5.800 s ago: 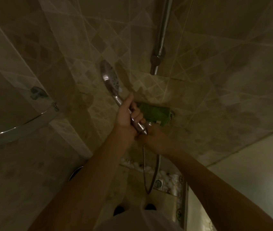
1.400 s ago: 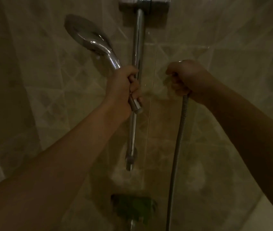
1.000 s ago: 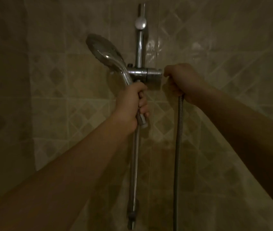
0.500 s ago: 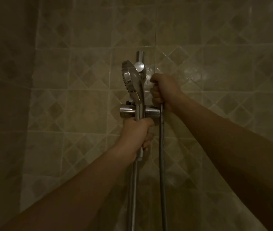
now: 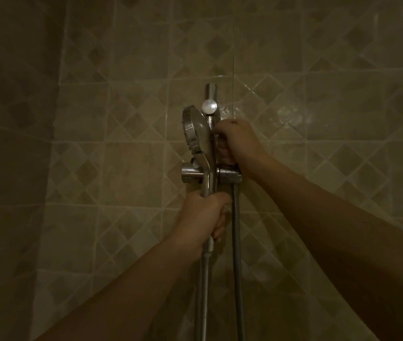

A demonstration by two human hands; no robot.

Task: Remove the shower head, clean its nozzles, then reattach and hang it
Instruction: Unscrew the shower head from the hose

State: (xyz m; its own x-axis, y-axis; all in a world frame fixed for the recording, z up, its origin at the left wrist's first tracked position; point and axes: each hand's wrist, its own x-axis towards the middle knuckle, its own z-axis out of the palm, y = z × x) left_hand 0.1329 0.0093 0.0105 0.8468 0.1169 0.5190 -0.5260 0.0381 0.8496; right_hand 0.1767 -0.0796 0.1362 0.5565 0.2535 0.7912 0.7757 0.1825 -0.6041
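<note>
The chrome shower head [image 5: 194, 131] stands upright in front of the wall rail [image 5: 210, 94], seen edge-on with its face turned left. My left hand [image 5: 201, 219] grips its handle below the slider bracket [image 5: 190, 174]. The handle's free bottom end shows just under my fingers. My right hand [image 5: 235, 141] is curled round the top end of the metal hose [image 5: 236, 244], right of the head and just above the bracket's right part. The hose hangs straight down from there, apart from the handle.
Beige diamond-pattern tiled wall [image 5: 126, 168] fills the view behind the rail. A round white knob [image 5: 209, 106] sits on the rail above the head. A darker side wall [image 5: 11, 168] closes the left. The rail's lower part [image 5: 204, 291] runs down between my forearms.
Both hands rose from low by the green soap dish to the slider bracket. The head swung upright against the rail. In the last half second hardly anything moved.
</note>
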